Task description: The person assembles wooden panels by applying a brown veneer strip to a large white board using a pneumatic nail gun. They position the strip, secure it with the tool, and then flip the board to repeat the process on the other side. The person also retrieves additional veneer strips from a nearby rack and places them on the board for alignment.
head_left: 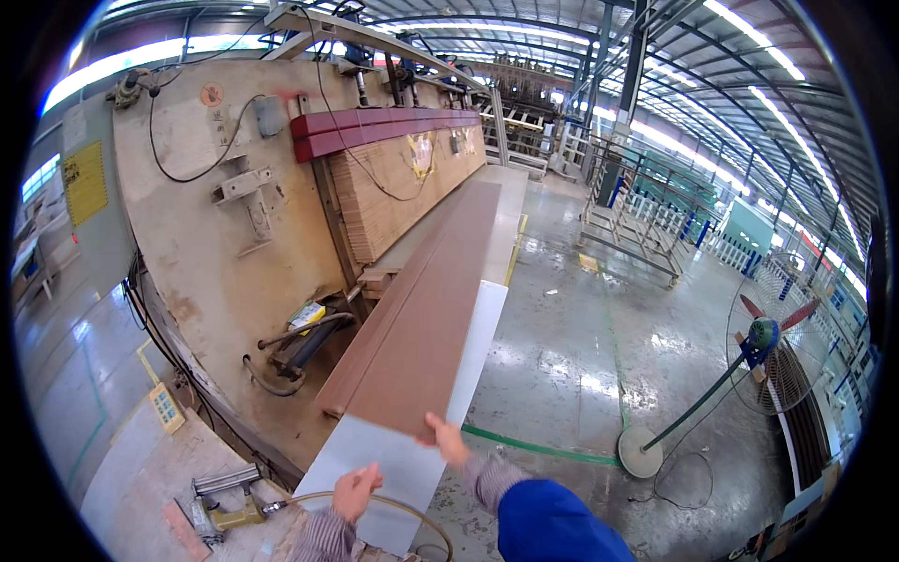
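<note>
A long brown panel [412, 347] with lengthwise grooves lies on white boards [375, 459] and stretches away from me beside the press. My right hand [448, 442] is at its near right corner, fingers bent against the end edge; the undersides of these fingers are hidden. Lower and to the left, my left hand [356, 492] hovers over the white board, apart from the panel. Its fingers are loosely bent and nothing shows in them. A yellowish nail gun [234, 515] with an air hose [393, 504] lies on the bench just left of that hand.
The press frame [211, 187] rises at left, with a red beam [375, 129] above stacked boards [403, 192]. A control pendant [167, 408] lies at lower left. At right stand a fan [763, 337] on a round base and a metal rack cart [632, 225].
</note>
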The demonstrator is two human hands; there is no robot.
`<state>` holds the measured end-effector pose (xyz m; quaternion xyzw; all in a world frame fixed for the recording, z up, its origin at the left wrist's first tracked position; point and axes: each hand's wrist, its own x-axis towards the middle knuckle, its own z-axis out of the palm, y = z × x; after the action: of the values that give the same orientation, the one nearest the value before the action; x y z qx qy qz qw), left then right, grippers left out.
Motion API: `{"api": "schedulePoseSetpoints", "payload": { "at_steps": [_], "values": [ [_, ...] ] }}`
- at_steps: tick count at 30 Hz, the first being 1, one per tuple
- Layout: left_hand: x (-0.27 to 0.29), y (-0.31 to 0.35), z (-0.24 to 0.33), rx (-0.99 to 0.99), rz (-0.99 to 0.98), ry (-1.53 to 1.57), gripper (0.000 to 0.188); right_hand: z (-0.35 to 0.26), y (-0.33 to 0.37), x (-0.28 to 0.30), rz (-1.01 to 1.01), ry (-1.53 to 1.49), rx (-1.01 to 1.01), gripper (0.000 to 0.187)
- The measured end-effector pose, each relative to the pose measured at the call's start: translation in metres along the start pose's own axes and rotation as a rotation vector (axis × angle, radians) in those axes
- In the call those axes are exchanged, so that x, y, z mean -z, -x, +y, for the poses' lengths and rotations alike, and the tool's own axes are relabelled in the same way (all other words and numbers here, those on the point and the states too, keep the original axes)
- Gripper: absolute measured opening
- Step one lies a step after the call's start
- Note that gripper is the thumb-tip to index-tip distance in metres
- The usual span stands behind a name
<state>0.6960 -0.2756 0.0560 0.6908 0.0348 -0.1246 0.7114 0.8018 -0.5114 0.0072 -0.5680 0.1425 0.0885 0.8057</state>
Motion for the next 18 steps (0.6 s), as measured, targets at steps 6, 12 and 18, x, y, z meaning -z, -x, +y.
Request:
{"api": "schedulePoseSetpoints", "payload": {
  "at_steps": [6,12,18],
  "values": [
    [0.028,0.192,-0.115,0.349,0.138,-0.330,0.048,-0.090,-0.110,0.000,0.587,0.848,0.252,0.060],
    [0.041,0.319,-0.168,0.291,0.275,0.453,0.041,0.004,-0.040,-0.075,0.178,1.048,1.008,0.051],
    [0.021,0.369,-0.116,0.349,0.734,-0.029,0.041,0.119,0.161,-0.188,-0.761,0.795,0.704,0.033]
  ]
}}
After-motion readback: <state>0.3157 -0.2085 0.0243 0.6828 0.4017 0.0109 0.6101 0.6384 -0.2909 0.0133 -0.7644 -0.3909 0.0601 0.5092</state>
